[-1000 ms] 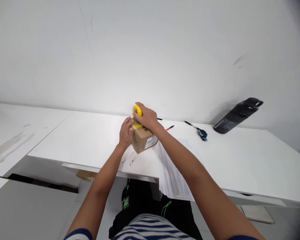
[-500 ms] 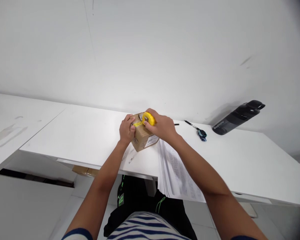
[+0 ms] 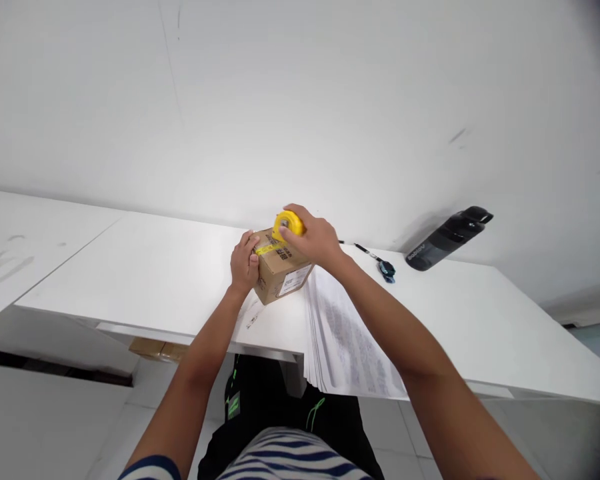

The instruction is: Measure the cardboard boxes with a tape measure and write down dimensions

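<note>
A small brown cardboard box (image 3: 280, 270) with a white label rests on the white table. My left hand (image 3: 244, 265) grips its left side, fingertips on the top edge at the end of a yellow strip. In my right hand (image 3: 316, 237) is a yellow tape measure (image 3: 289, 223), held above the far part of the box top. The yellow strip, which looks like the tape blade (image 3: 269, 249), lies across the top between my left fingertips and the tape measure case. My right palm and fingers hide part of the case and the box's right edge.
A stack of printed papers (image 3: 347, 340) lies right of the box and hangs over the table's front edge. Beyond it are a pen (image 3: 366, 251), a dark watch-like object (image 3: 386, 269) and a black bottle (image 3: 445, 241) by the wall. Brown boxes (image 3: 157, 349) sit below the table.
My right hand has lifted the tape measure slightly and shifted it back, exposing more print on the box top. The left hand keeps its hold. The whole view has turned a little.
</note>
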Demonstrator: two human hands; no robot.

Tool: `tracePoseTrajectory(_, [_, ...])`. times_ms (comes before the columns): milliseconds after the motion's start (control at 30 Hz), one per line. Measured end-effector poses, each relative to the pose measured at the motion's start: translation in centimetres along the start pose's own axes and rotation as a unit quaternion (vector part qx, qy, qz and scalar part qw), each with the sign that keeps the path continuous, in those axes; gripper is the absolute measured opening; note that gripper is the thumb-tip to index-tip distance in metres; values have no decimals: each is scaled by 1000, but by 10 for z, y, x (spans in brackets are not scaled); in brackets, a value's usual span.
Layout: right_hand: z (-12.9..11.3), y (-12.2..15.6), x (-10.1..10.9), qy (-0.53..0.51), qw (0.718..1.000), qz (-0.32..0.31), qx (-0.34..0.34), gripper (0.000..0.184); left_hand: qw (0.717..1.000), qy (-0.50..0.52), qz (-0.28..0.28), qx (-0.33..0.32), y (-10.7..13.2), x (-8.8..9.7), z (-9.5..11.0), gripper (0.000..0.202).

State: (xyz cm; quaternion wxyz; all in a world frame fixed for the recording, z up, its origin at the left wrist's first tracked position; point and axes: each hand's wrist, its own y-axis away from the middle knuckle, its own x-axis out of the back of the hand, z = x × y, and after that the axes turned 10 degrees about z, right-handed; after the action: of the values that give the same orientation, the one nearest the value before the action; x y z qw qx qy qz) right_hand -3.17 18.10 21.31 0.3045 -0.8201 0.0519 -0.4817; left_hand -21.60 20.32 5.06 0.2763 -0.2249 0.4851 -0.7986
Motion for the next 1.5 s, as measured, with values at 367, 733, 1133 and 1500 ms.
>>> tracePoseTrajectory(367, [-8,-54,-40,70,995,-55,46,47,999,-19,-29,-4,3,5,-4,63])
tracePoseTrajectory(733, [-1,-18,-25,68,995,-45,55,49,999,-33,-24,-3,3,4,-4,59])
tracePoseTrajectory(1133, [12,44,10,49,998,-19,43,46,999,-30,-21,8,3,2,-2,63])
tracePoseTrajectory(1500, [-1,-29,-22,3,996,-42,79,63,997,-72,-4,-36,11,9,20,51])
